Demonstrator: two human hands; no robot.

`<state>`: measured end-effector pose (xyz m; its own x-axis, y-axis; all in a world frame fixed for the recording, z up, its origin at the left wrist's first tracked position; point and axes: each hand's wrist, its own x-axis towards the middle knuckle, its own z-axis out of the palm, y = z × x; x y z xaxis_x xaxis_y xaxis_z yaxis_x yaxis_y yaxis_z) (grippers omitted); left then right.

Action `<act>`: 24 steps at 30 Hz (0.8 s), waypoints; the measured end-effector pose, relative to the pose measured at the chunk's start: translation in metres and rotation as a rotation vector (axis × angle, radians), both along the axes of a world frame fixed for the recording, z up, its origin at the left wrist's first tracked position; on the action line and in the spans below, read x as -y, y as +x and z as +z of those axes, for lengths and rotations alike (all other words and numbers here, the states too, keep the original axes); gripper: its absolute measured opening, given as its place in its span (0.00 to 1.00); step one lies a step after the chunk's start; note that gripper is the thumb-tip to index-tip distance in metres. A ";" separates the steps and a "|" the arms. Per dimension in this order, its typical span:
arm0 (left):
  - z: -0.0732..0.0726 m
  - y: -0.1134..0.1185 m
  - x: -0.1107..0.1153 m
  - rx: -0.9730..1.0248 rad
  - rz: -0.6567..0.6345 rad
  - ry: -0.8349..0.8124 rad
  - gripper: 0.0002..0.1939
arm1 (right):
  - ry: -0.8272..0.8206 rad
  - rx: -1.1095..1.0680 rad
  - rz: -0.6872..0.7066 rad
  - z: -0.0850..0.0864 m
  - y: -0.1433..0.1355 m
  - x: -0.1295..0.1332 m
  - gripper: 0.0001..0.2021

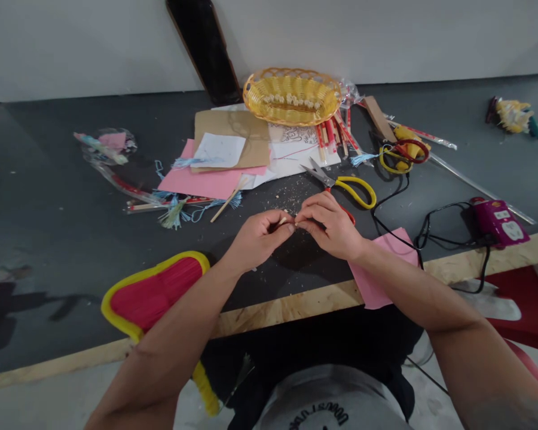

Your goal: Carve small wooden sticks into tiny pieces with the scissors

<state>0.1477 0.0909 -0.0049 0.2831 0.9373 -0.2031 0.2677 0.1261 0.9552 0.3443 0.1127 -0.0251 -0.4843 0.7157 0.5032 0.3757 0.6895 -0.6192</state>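
Above the dark tabletop, my two hands meet with their fingertips close together. My left hand (260, 239) is closed around a short wooden stick (281, 221), mostly hidden by the fingers. The thumb and fingers of my right hand (329, 224) pinch at its tip; whether they grip the stick itself or a bit of it is too small to tell. Small pale crumbs and shavings (291, 196) lie scattered just beyond the fingers. Scissors with yellow and red handles (356, 186) rest blades apart behind my right hand.
A yellow woven basket (291, 117) holds a row of small pale pieces. Pink paper (192, 179), blue tassels and red-wrapped sticks (329, 138) lie around it. A phone (206, 48) leans on the wall. Cables run to a purple device (500, 222). A red-and-yellow fabric piece (156, 289) sits left.
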 end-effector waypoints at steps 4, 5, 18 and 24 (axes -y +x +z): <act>0.001 0.000 0.000 0.067 -0.001 -0.033 0.10 | 0.060 -0.030 0.010 0.000 0.000 0.000 0.07; 0.001 0.000 -0.001 0.071 0.000 -0.033 0.11 | 0.069 -0.032 0.012 0.000 0.001 0.000 0.07; 0.002 -0.004 -0.002 -0.040 0.051 0.093 0.16 | 0.009 -0.065 -0.007 0.002 0.005 0.000 0.07; 0.000 -0.003 -0.002 -0.093 0.046 0.119 0.17 | -0.005 -0.008 0.000 0.002 0.004 0.000 0.08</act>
<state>0.1443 0.0933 -0.0047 0.2244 0.9679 -0.1132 0.3521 0.0278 0.9356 0.3485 0.1128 -0.0227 -0.4805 0.7180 0.5036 0.3703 0.6866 -0.6256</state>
